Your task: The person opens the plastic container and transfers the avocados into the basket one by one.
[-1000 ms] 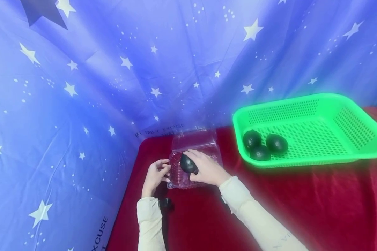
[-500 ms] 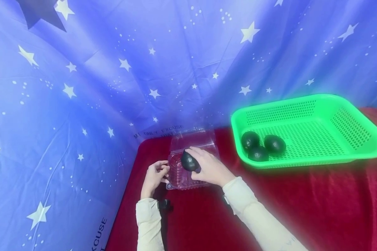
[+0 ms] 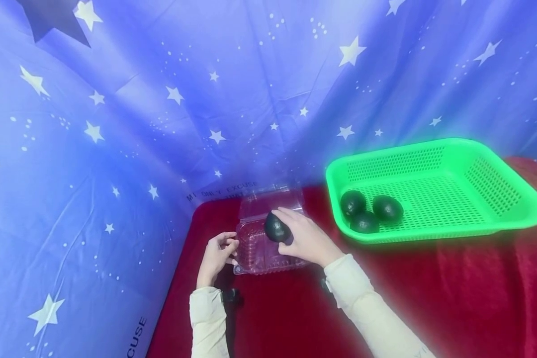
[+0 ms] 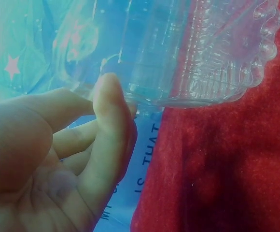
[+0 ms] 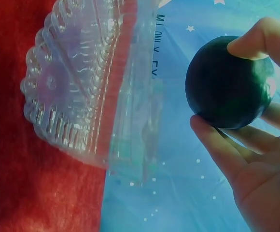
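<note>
My right hand (image 3: 311, 237) holds a dark, glossy avocado (image 3: 276, 226) over the clear plastic clamshell container (image 3: 264, 256). Thumb and fingers grip the avocado (image 5: 227, 87) from its right side in the right wrist view, and it hangs apart from the container (image 5: 67, 82) there. The container lies on the red cloth with its lid (image 3: 270, 201) folded back. On the container's left side, my left hand (image 3: 216, 257) pinches the rim. The left wrist view shows the thumb (image 4: 110, 104) on the container's edge (image 4: 188, 102), with other fingers partly hidden behind.
A green perforated basket (image 3: 429, 233) stands to the right, with three more avocados (image 3: 388, 209) gathered at its left end. Red cloth (image 3: 277, 318) covers the table. A blue star-printed curtain (image 3: 232, 74) rises behind and along the left side.
My right hand has carried the avocado slightly right over the container. The left hand keeps its place at the rim. The whole head view has shifted a little.
</note>
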`<state>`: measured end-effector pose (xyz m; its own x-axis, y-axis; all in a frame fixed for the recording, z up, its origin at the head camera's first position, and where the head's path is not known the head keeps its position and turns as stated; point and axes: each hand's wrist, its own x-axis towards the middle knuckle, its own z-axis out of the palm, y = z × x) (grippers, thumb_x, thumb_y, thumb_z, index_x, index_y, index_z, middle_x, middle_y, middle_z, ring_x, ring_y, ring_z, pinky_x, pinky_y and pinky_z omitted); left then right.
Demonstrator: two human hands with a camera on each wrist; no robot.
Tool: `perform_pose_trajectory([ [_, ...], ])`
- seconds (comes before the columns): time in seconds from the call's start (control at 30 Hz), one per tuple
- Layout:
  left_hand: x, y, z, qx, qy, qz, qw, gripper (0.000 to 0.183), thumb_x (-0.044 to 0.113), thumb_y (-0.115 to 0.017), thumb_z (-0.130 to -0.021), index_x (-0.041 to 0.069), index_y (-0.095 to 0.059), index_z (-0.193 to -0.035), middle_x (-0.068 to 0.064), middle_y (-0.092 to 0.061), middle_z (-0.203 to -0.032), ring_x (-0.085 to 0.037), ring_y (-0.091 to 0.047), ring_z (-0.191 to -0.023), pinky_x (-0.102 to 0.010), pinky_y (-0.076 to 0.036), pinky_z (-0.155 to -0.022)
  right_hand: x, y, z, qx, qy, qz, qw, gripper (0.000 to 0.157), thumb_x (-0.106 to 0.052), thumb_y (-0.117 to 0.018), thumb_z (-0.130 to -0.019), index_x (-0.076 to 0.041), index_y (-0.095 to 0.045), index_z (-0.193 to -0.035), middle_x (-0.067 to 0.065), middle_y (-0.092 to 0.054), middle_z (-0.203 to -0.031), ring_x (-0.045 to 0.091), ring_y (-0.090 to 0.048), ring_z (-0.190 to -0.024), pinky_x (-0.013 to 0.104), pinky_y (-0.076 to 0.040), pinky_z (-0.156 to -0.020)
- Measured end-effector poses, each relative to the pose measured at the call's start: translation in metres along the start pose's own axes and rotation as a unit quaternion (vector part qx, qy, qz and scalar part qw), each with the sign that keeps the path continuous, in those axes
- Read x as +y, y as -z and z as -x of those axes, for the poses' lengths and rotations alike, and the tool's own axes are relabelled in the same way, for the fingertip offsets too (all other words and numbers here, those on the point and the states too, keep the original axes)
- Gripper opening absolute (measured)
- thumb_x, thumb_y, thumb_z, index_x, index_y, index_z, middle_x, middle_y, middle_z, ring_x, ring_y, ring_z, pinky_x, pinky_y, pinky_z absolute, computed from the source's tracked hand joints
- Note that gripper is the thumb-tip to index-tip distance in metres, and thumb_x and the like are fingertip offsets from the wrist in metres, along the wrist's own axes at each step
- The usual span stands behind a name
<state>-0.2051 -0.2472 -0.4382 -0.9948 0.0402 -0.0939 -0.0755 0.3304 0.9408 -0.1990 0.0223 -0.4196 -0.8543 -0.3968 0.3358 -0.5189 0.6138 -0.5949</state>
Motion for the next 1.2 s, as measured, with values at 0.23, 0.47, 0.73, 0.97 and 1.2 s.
perform_pose_trajectory([
  [0.23, -0.003, 0.002, -0.005, -0.004, 0.0, 0.008, 1.0, 0.037, -0.002, -0.063, -0.093, -0.012, -0.057, -0.128, -0.016, -0.063, -0.093, -0.014, -0.058, -0.065, -0.027, -0.059, -0.048, 0.005, 0.011, 0.003, 0.019, -0.012, -0.009, 1.0, 0.082, -0.018, -0.082, -0.075, -0.005, -0.045, -0.147, 0.016, -0.046, -0.15, 0.035, -0.044, -0.139, 0.052, -0.042, -0.112],
  [0.47, -0.016, 0.006, -0.013, 0.013, -0.001, -0.003, 0.9999, 0.037, 0.001, -0.065, -0.093, -0.008, -0.059, -0.128, -0.019, -0.064, -0.096, -0.013, -0.058, -0.065, -0.028, -0.059, -0.048, 0.011, 0.017, 0.004, 0.039, -0.018, -0.011, 0.999, 0.08, -0.018, -0.081, -0.074, -0.005, -0.046, -0.146, 0.012, -0.048, -0.147, 0.031, -0.048, -0.135, 0.048, -0.045, -0.11],
  [0.73, -0.017, 0.005, -0.011, 0.011, 0.004, -0.003, 0.9999, 0.035, 0.001, -0.064, -0.094, -0.008, -0.059, -0.128, -0.026, -0.063, -0.1, -0.013, -0.058, -0.065, -0.027, -0.059, -0.048, 0.021, 0.025, 0.008, 0.055, -0.023, -0.003, 0.998, 0.083, -0.021, -0.08, -0.073, -0.005, -0.045, -0.146, 0.012, -0.047, -0.144, 0.034, -0.057, -0.124, 0.049, -0.052, -0.103],
  [0.97, -0.017, 0.002, -0.01, 0.009, 0.001, -0.006, 0.9999, 0.037, 0.003, -0.065, -0.094, -0.007, -0.059, -0.129, -0.024, -0.064, -0.099, -0.013, -0.058, -0.065, -0.028, -0.059, -0.048, 0.028, 0.033, 0.015, 0.061, -0.037, -0.001, 0.997, 0.084, -0.022, -0.08, -0.073, -0.005, -0.044, -0.147, 0.012, -0.046, -0.142, 0.035, -0.056, -0.124, 0.053, -0.052, -0.101],
  [1.2, -0.017, 0.001, -0.009, 0.004, 0.006, -0.001, 1.0, 0.039, 0.003, -0.065, -0.094, -0.008, -0.057, -0.131, -0.031, -0.062, -0.104, -0.014, -0.058, -0.064, -0.028, -0.058, -0.047, 0.031, 0.042, 0.022, 0.059, -0.052, -0.011, 0.997, 0.084, -0.02, -0.081, -0.074, -0.007, -0.043, -0.148, 0.013, -0.046, -0.143, 0.038, -0.055, -0.125, 0.059, -0.051, -0.099],
])
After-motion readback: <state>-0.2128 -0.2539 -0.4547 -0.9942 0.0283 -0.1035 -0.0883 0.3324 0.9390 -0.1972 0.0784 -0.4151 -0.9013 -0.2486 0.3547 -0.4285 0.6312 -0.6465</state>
